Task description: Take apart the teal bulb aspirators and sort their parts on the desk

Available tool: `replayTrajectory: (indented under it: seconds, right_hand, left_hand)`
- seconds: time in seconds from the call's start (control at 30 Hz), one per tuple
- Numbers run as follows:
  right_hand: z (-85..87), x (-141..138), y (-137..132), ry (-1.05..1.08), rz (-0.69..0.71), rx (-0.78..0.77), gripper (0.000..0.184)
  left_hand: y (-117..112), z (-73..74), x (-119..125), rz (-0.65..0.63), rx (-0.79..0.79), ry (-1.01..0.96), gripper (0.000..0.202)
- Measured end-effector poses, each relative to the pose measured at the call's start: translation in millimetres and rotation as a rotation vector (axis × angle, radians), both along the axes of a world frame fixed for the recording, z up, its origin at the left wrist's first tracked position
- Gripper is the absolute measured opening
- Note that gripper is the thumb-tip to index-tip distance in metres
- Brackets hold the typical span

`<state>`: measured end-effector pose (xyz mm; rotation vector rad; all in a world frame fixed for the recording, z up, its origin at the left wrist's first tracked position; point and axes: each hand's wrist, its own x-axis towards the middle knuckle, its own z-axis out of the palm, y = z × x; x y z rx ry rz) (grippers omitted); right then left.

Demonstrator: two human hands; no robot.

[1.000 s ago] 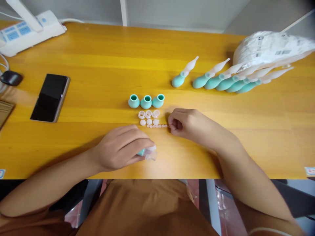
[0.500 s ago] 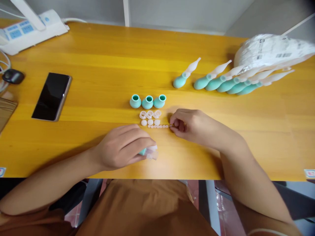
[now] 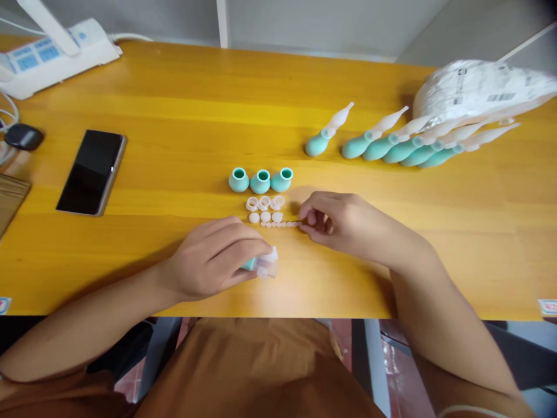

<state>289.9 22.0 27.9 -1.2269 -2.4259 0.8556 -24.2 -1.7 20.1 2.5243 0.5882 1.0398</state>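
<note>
My left hand [image 3: 213, 258] rests on the wooden table [image 3: 174, 116], closed around a teal bulb with a clear tip [image 3: 261, 264] that pokes out past the fingers. My right hand [image 3: 337, 223] is curled, thumb and fingertips pinched at the right end of a row of tiny white beads [image 3: 282, 224]; whether a bead is held is too small to tell. Above that row lie three white discs [image 3: 265, 216], three clear rings [image 3: 264, 202] and three teal bulbs [image 3: 260, 180] standing with mouths up.
Several assembled teal bulbs with long white tips [image 3: 391, 142] lie at the right, beside a white plastic bag [image 3: 474, 87]. A black phone [image 3: 92, 171] lies at the left, with a white device [image 3: 52, 52] and a dark mouse [image 3: 22, 137] at the far left.
My right hand's fingers have loosened slightly at the end of the bead row. My left hand has stayed in place with the bulb.
</note>
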Motion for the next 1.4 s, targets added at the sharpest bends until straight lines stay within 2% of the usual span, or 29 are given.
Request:
replayTrajectory:
  seconds: [0.1,0.17,0.3,0.43,0.53,0.6,0.77,0.93,1.07,1.4]
  right_hand:
    - [8.7,-7.5,-6.1,0.176,-0.056,0.028,0.010]
    - [11.1,-15.7,-11.5,0.323,-0.014,-0.012,0.010]
    - [2.0,-32.5,-20.4,0.538,0.161,-0.169,0.028]
    - [-8.9,-38.6,-23.6,0.608,0.157,-0.200,0.018]
    - [-8.3,-37.8,-25.7,0.586,0.167,-0.248,0.015]
    - [-5.5,-37.6,-27.3,0.563,0.166,-0.252,0.020]
    - [-0.2,-36.6,-25.3,0.478,0.157,-0.090,0.028]
    - [-2.5,-25.7,-15.7,0.414,-0.015,-0.007,0.021]
    - [-5.3,-16.9,-9.7,0.251,-0.146,0.060,0.020]
    - [-11.9,-10.8,2.6,0.132,-0.032,0.083,0.011]
  left_hand:
    - [0.1,2.8,0.3,0.015,-0.001,-0.011,0.012]
    - [-0.4,3.5,1.0,0.023,-0.001,-0.009,0.010]
    - [-1.7,1.3,2.7,0.031,0.000,-0.012,0.013]
    - [-1.2,-1.1,1.3,0.024,0.022,0.006,0.011]
    - [0.2,-1.5,-1.8,-0.040,0.016,0.035,0.007]
    - [0.7,-1.6,-3.3,-0.068,0.011,0.048,0.008]
    - [0.0,-3.3,-2.0,-0.044,0.055,0.028,0.016]
    - [-0.7,-4.8,0.2,-0.030,0.061,0.008,0.017]
    - [-1.3,-3.6,0.1,-0.024,0.069,0.016,0.014]
    - [-0.4,-0.1,2.4,-0.015,0.092,0.019,0.015]
